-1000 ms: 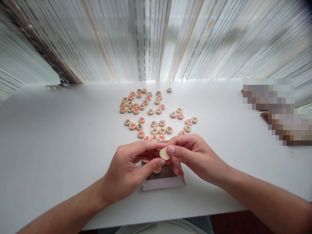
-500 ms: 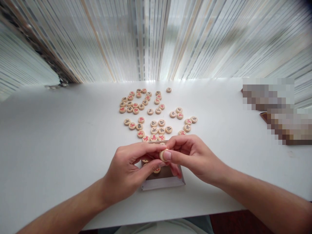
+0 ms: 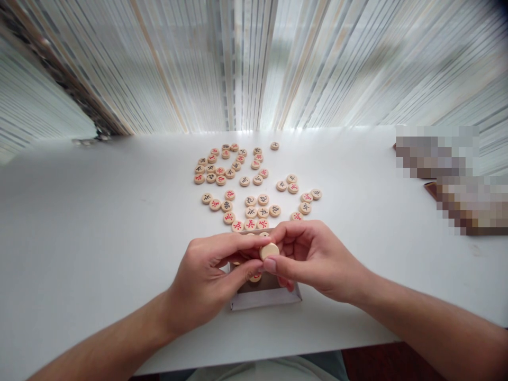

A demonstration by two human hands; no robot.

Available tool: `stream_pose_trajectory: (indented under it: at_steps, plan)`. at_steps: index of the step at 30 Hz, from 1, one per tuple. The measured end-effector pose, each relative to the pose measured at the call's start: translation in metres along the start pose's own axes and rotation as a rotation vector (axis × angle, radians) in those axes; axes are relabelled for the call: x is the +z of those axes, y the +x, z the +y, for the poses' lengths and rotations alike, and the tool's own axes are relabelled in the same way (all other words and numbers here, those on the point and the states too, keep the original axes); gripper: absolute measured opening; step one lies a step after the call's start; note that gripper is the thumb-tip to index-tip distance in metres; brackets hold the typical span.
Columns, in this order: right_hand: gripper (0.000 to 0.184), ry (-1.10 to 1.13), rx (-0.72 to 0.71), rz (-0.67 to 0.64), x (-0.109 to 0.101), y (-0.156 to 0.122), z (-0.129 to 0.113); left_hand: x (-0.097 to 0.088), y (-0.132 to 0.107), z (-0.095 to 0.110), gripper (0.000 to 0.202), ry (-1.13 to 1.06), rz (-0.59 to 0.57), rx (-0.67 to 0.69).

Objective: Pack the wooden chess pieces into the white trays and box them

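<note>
Between the fingertips of both hands is a round wooden xiangqi piece (image 3: 270, 252), its blank pale face turned up toward me. My left hand (image 3: 216, 272) pinches it from the left with thumb and fingers. From the right, my right hand (image 3: 311, 259) grips it, the thumb at its lower edge. Both hands are over a shallow open box (image 3: 266, 299) with a white front wall. Several more pieces lie inside, partly hidden by my hands; one with a red mark (image 3: 254, 278) shows below my left thumb.
Many loose xiangqi pieces (image 3: 251, 212) with red or black characters lie face up on the white table (image 3: 99, 238) beyond the box. Two brown-edged objects (image 3: 472, 230), blurred out, are at the right. A striped curtain (image 3: 254, 63) hangs behind the table.
My right thumb has slid down off the piece's face to its lower edge, so the blank face shows more. My left hand is nearly still.
</note>
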State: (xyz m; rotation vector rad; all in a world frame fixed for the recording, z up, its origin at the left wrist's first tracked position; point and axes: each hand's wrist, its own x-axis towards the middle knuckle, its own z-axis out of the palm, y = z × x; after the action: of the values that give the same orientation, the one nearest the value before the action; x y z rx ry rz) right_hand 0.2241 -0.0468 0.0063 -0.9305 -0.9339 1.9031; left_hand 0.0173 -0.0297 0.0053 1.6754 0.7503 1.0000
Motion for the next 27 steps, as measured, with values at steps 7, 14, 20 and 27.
stream_pose_trajectory:
  at_steps: [7, 14, 20, 27]
  plan:
    - [0.032, 0.060, -0.010, -0.047, -0.003, 0.000, -0.001, 0.001, 0.000, 0.000, 0.039, -0.099, -0.019, -0.088]
    - [0.033, 0.008, -0.088, -0.061, -0.004, -0.001, 0.000, -0.001, -0.002, -0.004, 0.037, -0.137, -0.025, -0.079]
    - [0.025, -0.255, -0.288, -0.012, -0.002, -0.005, -0.001, -0.002, -0.004, -0.009, 0.033, 0.069, 0.075, 0.072]
    - [0.014, -0.495, -0.423, 0.093, -0.003, -0.006, 0.000, -0.004, -0.003, -0.008, 0.028, 0.400, 0.097, 0.423]
